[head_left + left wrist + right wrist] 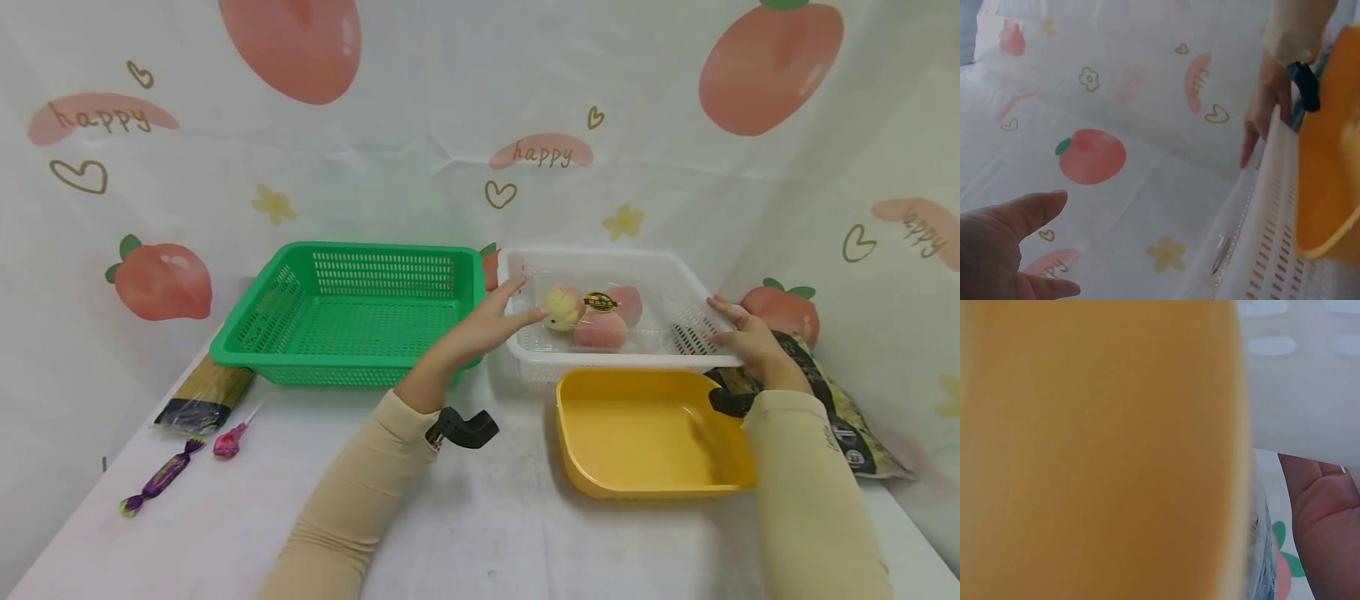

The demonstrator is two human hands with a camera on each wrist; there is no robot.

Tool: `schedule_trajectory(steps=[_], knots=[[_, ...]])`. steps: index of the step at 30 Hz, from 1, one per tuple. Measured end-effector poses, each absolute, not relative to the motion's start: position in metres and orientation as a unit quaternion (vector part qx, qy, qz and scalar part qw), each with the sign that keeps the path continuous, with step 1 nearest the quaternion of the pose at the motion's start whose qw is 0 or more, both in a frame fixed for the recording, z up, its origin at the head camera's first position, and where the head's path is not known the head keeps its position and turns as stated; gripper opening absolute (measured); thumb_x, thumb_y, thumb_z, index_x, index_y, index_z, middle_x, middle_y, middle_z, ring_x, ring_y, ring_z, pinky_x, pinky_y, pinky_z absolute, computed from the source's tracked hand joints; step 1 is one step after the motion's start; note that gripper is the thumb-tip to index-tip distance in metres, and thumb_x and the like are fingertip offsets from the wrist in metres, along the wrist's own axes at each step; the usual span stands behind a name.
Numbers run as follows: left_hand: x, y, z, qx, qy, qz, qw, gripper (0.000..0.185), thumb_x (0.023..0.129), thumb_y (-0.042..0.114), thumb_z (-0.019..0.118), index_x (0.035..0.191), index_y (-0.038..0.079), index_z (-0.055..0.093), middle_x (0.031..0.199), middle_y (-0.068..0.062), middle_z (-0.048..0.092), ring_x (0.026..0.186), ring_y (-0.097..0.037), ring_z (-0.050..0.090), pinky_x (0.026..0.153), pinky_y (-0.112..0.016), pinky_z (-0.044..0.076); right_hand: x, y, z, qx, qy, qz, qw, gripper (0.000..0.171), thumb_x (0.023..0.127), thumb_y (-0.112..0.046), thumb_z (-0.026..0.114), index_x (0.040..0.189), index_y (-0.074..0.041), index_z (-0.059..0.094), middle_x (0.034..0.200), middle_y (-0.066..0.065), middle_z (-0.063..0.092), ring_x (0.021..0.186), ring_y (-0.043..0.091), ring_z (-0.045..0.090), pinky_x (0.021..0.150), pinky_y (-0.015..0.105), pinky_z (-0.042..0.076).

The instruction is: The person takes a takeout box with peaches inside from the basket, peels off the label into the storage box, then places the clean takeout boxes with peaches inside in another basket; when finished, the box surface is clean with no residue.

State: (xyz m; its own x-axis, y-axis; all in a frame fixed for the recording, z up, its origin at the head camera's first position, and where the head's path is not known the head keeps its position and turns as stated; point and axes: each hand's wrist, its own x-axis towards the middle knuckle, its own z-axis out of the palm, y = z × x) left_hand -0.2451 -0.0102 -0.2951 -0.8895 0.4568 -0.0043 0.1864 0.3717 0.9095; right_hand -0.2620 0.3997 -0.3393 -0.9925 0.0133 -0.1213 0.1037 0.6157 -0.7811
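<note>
A white slotted basket (600, 360) stands at the back of the table, with a clear pack of three peaches (596, 312) inside it. My left hand (525, 302) reaches its left wall with straight fingers, thumb near the rim. My right hand (718, 322) lies against the basket's right rim, fingers spread and fairly straight. In the left wrist view my left hand (1004, 250) is open and bare, beside the basket (1272, 237), and my right hand (1266, 106) shows at the far rim. The right wrist view shows only the palm of my right hand (1329, 525) under the basket (1297, 381).
A green basket (352, 367) stands left of the white one. A yellow tray (645, 483) sits just in front of it. A dark printed bag (832, 400) lies at the right. A pasta pack (202, 396), a pink lollipop (228, 442) and a purple candy (161, 477) lie front left.
</note>
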Motion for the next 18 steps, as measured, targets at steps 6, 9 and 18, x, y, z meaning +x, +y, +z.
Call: schedule_trajectory(steps=[6, 9, 18], knots=[[-0.254, 0.015, -0.295, 0.132, 0.776, 0.597, 0.153, 0.066, 0.093, 0.041, 0.052, 0.149, 0.024, 0.020, 0.157, 0.002, 0.013, 0.144, -0.024, 0.016, 0.114, -0.053, 0.019, -0.261, 0.400, -0.339, 0.041, 0.899, -0.434, 0.050, 0.067, 0.094, -0.013, 0.054, 0.147, -0.016, 0.013, 0.155, -0.010, -0.004, 0.142, 0.039, 0.007, 0.109, 0.036, 0.032], [-0.261, 0.025, -0.299, 0.114, 0.760, 0.619, 0.160, 0.069, 0.092, 0.042, 0.053, 0.149, 0.022, 0.019, 0.157, 0.000, 0.013, 0.143, -0.025, 0.018, 0.114, -0.052, 0.020, -0.261, 0.401, -0.341, 0.038, 0.894, -0.443, 0.049, 0.065, 0.094, -0.011, 0.053, 0.147, -0.014, 0.016, 0.155, -0.010, -0.004, 0.143, 0.038, 0.004, 0.111, 0.040, 0.030], [-0.285, 0.046, -0.311, 0.041, 0.730, 0.663, 0.162, 0.077, 0.088, 0.041, 0.060, 0.150, 0.019, 0.019, 0.157, -0.003, 0.013, 0.143, -0.028, 0.018, 0.113, -0.054, 0.020, -0.262, 0.400, -0.342, 0.024, 0.893, -0.447, 0.050, 0.063, 0.094, -0.010, 0.053, 0.146, -0.011, 0.018, 0.154, -0.016, -0.004, 0.143, 0.036, -0.003, 0.089, 0.008, 0.041]])
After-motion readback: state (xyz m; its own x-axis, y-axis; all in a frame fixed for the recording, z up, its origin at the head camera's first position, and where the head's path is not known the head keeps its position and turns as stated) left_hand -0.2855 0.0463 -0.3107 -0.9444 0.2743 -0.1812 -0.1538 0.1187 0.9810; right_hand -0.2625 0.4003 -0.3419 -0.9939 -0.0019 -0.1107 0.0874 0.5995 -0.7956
